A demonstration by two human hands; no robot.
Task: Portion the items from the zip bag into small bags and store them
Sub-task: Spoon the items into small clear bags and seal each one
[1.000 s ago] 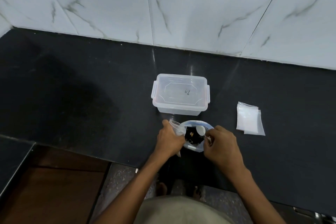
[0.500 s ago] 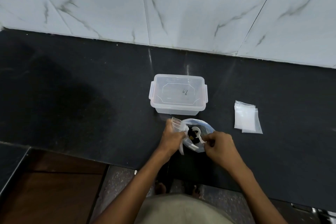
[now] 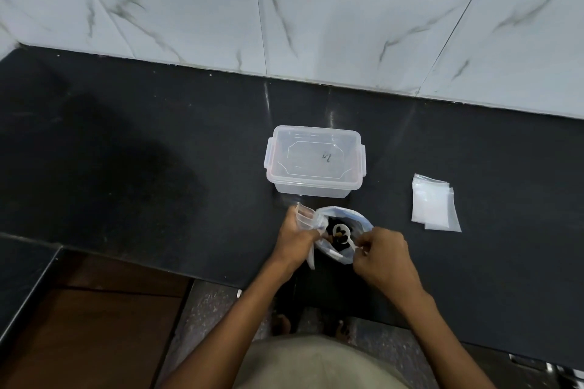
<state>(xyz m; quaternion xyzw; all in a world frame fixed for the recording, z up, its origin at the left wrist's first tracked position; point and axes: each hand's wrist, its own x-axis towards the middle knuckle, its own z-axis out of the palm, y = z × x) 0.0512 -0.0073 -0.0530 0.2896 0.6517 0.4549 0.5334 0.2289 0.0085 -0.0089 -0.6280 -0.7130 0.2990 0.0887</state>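
An open zip bag (image 3: 357, 224) with dark items inside stands on the black counter near its front edge. My left hand (image 3: 297, 241) grips a small clear bag (image 3: 305, 216) and the zip bag's left rim. My right hand (image 3: 384, 257) pinches the handle of a white plastic spoon (image 3: 343, 232). The spoon's bowl sits inside the zip bag's mouth with a few dark and brownish pieces in it.
A clear lidded plastic box (image 3: 316, 161) stands just behind the zip bag. A stack of small empty zip bags (image 3: 434, 204) lies to the right. The black counter (image 3: 142, 151) meets a marble-tiled wall behind; its front edge runs just below my hands.
The spoon's bowl looked bare a second ago and now carries a few pieces inside the zip bag. Both hands kept their hold.
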